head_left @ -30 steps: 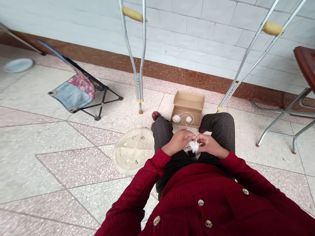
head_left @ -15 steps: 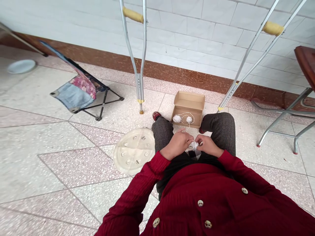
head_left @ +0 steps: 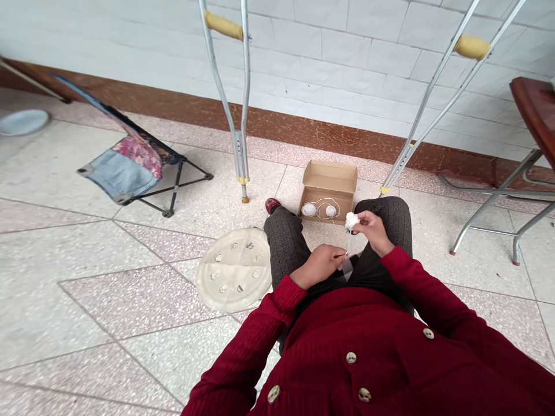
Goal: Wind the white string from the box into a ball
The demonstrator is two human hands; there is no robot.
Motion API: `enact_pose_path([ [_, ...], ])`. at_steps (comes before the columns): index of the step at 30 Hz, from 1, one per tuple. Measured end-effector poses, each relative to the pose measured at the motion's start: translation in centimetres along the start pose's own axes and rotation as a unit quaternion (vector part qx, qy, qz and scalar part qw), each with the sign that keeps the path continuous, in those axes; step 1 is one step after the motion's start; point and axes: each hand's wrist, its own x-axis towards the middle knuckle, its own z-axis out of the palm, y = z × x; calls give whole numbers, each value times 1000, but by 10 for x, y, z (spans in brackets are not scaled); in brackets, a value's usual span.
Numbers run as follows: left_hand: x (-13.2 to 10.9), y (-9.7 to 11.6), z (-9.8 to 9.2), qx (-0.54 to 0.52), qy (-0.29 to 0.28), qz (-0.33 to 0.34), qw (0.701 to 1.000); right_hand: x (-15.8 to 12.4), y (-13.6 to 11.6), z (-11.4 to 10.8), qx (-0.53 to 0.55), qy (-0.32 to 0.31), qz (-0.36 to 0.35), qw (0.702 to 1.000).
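Over my lap, my right hand (head_left: 373, 232) is closed on a small white bunch of yarn (head_left: 351, 221), raised near the right knee. A thin white strand (head_left: 349, 241) runs down from that bunch to my left hand (head_left: 321, 267), whose fingers are pinched on it. Something thin and dark shows at the left fingertips, too small to name. Beyond my knees, an open cardboard box (head_left: 332, 176) sits on the floor. Inside it lie two white yarn balls, a larger one (head_left: 309, 210) and a smaller one (head_left: 330, 211), with loose loops of yarn between them.
A round cream mat (head_left: 234, 268) with holes lies left of my leg. One crutch (head_left: 243, 138) stands ahead, another (head_left: 411, 147) further right, by the tiled wall. A folding stool (head_left: 130, 167) is at left, a white basin (head_left: 23, 122) behind it. A metal-legged chair (head_left: 498, 211) stands right.
My hands have moved apart. The right one has lifted the white bunch forward, and the left has dropped slightly toward the lap, with the strand now stretched between them.
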Motion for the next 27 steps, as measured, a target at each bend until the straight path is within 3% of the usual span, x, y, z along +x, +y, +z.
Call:
enact_pose_path([
  [2, 0, 1, -11, 78, 37, 26, 996, -1, 16, 2, -90, -45, -19, 995],
  [4, 3, 1, -26, 132, 76, 56, 987, -11, 24, 3, -126, -134, -23, 983],
  [7, 12, -3, -43, 132, 100, 82, 983, -30, 14, 4, -75, -250, 12, 965],
  [9, 18, -6, -47, 72, 97, 74, 990, -39, -2, 5, -15, -271, 33, 962],
  [13, 26, -12, -36, -94, 91, 29, 991, -45, -33, 7, 78, -250, 49, 964],
  [17, 19, -21, -15, -133, 91, -22, 987, -41, -42, 10, 92, -226, 49, 969],
  [22, -2, -26, -5, -50, 69, -58, 995, -22, -31, 8, 93, -121, 71, 986],
  [27, -10, -8, -19, 140, 95, 22, 985, -5, -6, 5, -19, -82, 30, 996],
])
